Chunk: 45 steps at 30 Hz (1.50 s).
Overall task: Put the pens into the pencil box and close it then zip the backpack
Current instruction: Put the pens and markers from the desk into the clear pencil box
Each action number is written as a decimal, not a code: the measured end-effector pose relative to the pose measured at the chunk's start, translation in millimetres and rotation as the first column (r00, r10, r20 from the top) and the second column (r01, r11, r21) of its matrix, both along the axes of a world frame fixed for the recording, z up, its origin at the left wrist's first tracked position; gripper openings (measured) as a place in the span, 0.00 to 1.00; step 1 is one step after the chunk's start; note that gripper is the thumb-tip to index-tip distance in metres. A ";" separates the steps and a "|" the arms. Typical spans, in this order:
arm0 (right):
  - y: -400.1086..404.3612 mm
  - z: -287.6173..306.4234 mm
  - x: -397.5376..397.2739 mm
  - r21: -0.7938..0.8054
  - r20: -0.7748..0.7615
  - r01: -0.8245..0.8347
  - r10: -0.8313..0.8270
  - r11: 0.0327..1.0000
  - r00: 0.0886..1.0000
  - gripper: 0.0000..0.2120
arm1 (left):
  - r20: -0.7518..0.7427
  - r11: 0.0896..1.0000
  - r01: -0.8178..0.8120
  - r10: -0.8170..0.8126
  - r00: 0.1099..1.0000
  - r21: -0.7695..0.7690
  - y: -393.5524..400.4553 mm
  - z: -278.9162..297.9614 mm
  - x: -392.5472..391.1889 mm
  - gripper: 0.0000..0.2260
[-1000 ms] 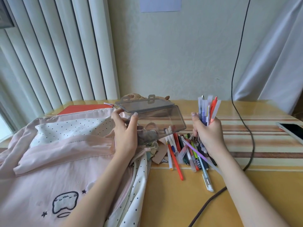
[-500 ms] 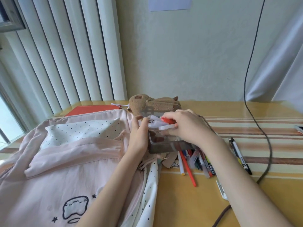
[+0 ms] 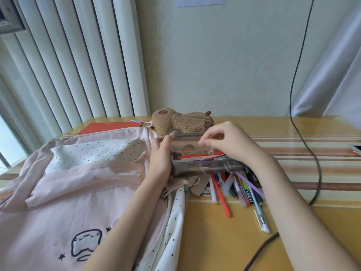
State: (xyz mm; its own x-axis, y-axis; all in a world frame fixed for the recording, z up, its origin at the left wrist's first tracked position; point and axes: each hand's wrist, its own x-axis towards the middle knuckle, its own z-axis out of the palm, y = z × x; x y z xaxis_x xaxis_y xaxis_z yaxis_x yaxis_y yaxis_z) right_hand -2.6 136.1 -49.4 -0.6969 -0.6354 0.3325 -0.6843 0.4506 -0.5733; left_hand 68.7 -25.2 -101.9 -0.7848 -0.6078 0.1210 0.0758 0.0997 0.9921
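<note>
while left hand (image 3: 160,156) grips pencil box (image 3: 203,163), right hand (image 3: 230,145) above, seemingly loose, empty.

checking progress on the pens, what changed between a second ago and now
The right hand, which held a bundle of pens upright beside the pencil box, moved left over the box and let them go; they now lie inside. The left hand still holds the box's left end. The loose pens on the table and the backpack stayed put.

Left hand (image 3: 161,157) grips the pencil box (image 3: 203,163); right hand (image 3: 230,145) hovers above its pens (image 3: 201,157).
</note>
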 end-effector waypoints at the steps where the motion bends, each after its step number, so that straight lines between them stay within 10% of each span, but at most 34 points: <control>1: 4.1 -0.7 -1.6 -0.094 -0.014 0.060 -0.062 0.994 0.998 0.04 | -0.028 0.999 -0.039 0.039 0.999 -0.005 0.6 1.9 2.3 0.13; 5: 37.9 -27.2 -3.7 -0.334 0.009 0.440 -0.464 0.834 0.886 0.09 | -0.141 0.981 -0.188 0.179 0.974 -0.048 1.1 3.3 6.5 0.18; 9: 52.5 -70.3 3.1 0.295 0.107 0.577 -0.627 0.761 0.772 0.32 | -0.181 0.967 -0.255 0.247 0.952 -0.022 1.6 4.3 9.6 0.13; 16: 35.8 -64.2 17.4 0.502 0.101 0.502 -0.624 0.704 0.775 0.58 | -0.162 0.971 -0.238 0.233 0.959 -0.008 1.2 1.9 9.9 0.20; 27: 25.7 -71.5 8.8 0.459 0.100 0.607 -0.716 0.649 0.691 0.47 | -0.144 0.968 -0.249 0.246 0.959 -0.005 3.1 1.6 8.9 0.17; 31: 22.2 -70.3 10.5 0.356 0.173 0.575 -0.657 0.736 0.734 0.15 | -0.143 0.969 -0.248 0.245 0.959 -0.004 3.4 1.6 8.9 0.17; 45: 48.2 -54.2 6.1 -0.159 0.489 0.555 -0.423 0.817 0.762 0.04 | -0.147 0.970 -0.245 0.242 0.959 0.000 7.4 4.2 13.4 0.15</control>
